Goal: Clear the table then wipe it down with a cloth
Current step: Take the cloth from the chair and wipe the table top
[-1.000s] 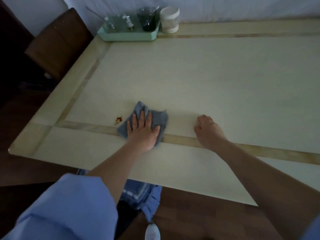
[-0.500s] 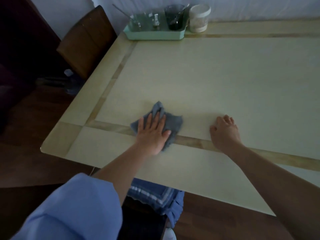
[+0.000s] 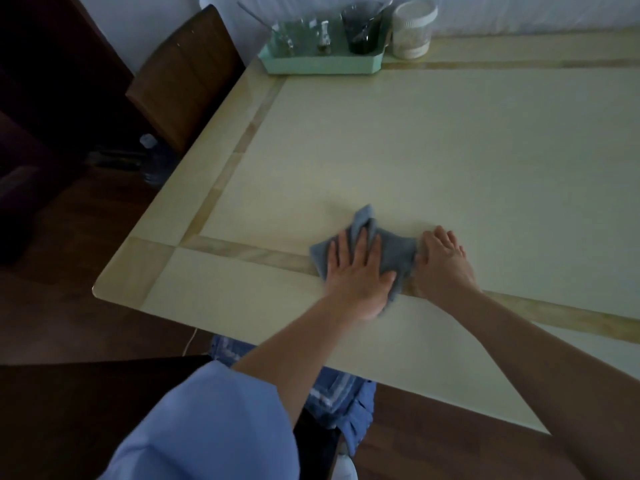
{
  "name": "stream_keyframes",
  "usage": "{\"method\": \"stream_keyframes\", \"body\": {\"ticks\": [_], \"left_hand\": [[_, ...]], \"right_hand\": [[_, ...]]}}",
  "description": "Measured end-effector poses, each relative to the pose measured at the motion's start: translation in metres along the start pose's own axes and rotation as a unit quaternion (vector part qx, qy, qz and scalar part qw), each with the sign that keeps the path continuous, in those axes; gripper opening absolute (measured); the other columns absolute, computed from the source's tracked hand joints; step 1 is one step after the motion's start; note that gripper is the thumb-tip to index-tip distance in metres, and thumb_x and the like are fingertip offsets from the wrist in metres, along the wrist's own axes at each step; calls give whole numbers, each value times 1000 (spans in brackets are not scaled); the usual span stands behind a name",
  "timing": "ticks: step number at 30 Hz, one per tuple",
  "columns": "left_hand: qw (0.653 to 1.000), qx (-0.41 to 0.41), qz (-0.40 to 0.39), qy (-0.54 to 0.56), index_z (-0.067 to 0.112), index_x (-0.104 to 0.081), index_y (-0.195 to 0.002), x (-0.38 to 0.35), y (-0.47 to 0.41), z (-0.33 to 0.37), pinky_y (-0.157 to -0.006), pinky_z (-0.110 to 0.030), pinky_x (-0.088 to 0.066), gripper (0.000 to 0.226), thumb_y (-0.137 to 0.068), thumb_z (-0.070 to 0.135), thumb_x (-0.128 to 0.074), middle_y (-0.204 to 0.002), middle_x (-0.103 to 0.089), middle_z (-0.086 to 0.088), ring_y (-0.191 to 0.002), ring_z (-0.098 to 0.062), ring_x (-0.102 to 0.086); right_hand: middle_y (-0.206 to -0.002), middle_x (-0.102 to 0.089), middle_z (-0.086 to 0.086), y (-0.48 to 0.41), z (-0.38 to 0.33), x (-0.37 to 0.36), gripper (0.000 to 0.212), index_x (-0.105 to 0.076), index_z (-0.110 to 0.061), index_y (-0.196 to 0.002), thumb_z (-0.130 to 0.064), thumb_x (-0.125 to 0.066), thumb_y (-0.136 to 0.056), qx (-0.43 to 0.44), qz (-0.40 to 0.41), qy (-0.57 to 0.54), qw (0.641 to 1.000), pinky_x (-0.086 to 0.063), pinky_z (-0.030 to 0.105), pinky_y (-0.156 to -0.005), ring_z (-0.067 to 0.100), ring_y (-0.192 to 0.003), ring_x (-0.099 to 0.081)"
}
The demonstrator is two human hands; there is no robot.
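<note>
Grey-blue cloth (image 3: 388, 251) on a pale cream table (image 3: 450, 150) with tan inlaid bands; mint-green tray (image 3: 322, 65).

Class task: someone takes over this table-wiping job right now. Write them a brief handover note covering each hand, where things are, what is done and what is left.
Left hand: flat, fingers spread, pressing the grey cloth onto the table near its front edge.
Right hand: loosely curled on the table, touching the cloth's right edge.
Done: the middle of the table is bare.
Left: a green tray of glasses and a white jar sit at the far edge. Probably wipe the remaining surface, around or under those.
</note>
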State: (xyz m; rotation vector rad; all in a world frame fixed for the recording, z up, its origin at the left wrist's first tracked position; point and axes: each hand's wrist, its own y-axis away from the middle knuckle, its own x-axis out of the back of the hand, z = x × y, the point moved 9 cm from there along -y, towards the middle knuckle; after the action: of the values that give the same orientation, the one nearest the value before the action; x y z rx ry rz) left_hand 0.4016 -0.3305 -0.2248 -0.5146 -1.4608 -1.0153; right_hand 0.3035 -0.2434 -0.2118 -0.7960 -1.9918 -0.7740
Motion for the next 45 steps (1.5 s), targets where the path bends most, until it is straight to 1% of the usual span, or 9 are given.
{"method": "stream_keyframes", "body": {"ticks": [5,13,17,19,22,26,33,37,45], "left_hand": [[998,-50,-1,-25,20,6,-150,6,4,-43,-119,-39,10,64,-99,46,-21,-159,15,-2,-146,-27,16],[981,194,-17,13,26,11,-149,14,34,-274,-120,-43,5,65,-96,54,-13,-160,13,-3,-147,-29,11],[959,279,-4,51,21,9,-150,16,34,-277,-119,-45,7,67,-96,52,-16,-159,14,-5,-146,-32,14],[967,252,1,48,20,10,-150,17,25,-250,-118,-45,9,68,-97,51,-19,-159,15,-5,-145,-33,15],[993,113,2,23,20,12,-149,15,25,-211,-118,-41,11,67,-97,49,-20,-158,20,-4,-145,-29,19],[999,32,-16,13,22,12,-150,14,25,-243,-118,-38,10,65,-98,49,-17,-158,22,0,-145,-24,20],[965,257,-5,46,23,10,-150,28,48,-398,-120,-44,3,65,-96,53,-13,-160,11,-5,-147,-31,11],[956,289,1,59,19,11,-150,21,65,-382,-119,-45,5,67,-97,51,-14,-159,13,-6,-146,-31,14],[977,201,-31,58,21,15,-148,-1,93,-256,-118,-44,11,67,-96,52,-14,-158,21,-6,-144,-30,22]], "right_hand": [[-150,-29,17,1,-10,-8,43,-42,1,-131,-22,-40,-94,-5,0,30,1000,-20,40,-116,31,-142,-21],[-156,-22,12,-2,-105,-54,42,-43,-4,-132,-20,-40,-94,88,-49,0,995,-13,35,-120,25,-146,-13],[-159,-15,10,7,-142,-74,46,-35,-6,-139,-19,-36,-96,120,-67,-1,991,-6,34,-121,24,-148,-7],[-159,-14,10,8,-159,-80,47,-32,-7,-142,-15,-35,-96,125,-65,-5,990,-4,33,-121,24,-148,-6],[-158,-17,10,6,-183,-87,48,-33,-8,-143,-13,-34,-96,133,-68,-28,988,-8,33,-121,24,-148,-9],[-159,-15,10,1,-205,-103,48,-30,-9,-144,-19,-33,-98,137,-74,0,988,-6,36,-120,26,-148,-7],[-160,-8,8,-2,-205,-112,56,-23,-10,-147,-26,-40,-96,122,-77,21,989,0,37,-119,25,-148,1],[-159,-10,10,-3,-208,-112,54,-26,-8,-144,-23,-42,-95,120,-89,19,989,-2,38,-119,26,-148,-2],[-160,-14,5,42,-185,-84,52,-25,-11,-148,-9,-34,-97,147,-142,-12,979,-11,26,-118,18,-148,-11]]}}
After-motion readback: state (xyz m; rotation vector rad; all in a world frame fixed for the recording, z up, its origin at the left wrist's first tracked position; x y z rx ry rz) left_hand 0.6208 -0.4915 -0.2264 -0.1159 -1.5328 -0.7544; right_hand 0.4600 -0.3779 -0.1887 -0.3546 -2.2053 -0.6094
